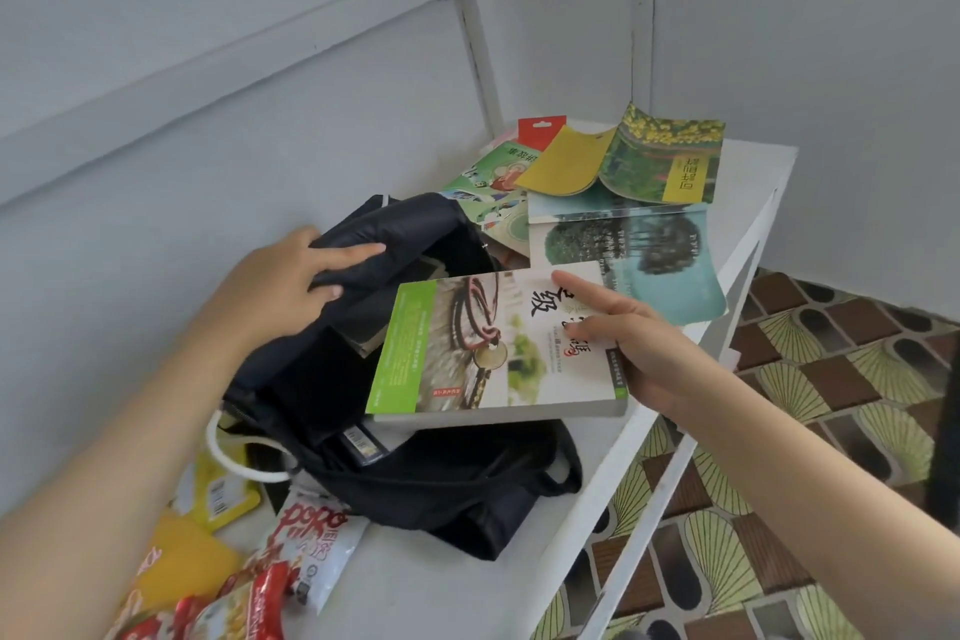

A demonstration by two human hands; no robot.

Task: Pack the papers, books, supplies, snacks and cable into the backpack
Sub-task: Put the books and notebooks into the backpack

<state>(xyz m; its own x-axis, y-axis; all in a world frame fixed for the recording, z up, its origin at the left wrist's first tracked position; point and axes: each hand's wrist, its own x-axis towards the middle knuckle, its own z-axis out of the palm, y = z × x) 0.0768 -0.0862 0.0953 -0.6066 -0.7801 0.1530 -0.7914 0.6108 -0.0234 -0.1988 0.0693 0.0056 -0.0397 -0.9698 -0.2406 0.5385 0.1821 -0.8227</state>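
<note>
A person packs a black backpack (415, 483) lying open on a white table (467, 587), the job judged partly done: the left hand (275, 286) curls its fingers over the bag's upper flap and holds the mouth wide, while the right hand (639, 348) grips one end of a white-and-green book (493, 343) with the forefinger laid straight along the cover, the book's far end already over the opening and not yet fully in

Inside the bag, dark-spined items, apparently books, show at the near lip of the opening, beneath the book in hand; what lies deeper cannot be told

Still to be packed, as far as can be seen: toward the table's far corner a book with a teal tree cover (634, 255), an open book with yellow flowers (660, 161) lying partly on it, green printed papers (493, 177) beside them and a red hang-tab packet (540, 130) at the back; at the near left corner a heap of snack packets (306, 535), among them yellow (218, 494) and red (260, 603) packs, with a white cable (228, 452) looping just beside the bag's near side
</note>
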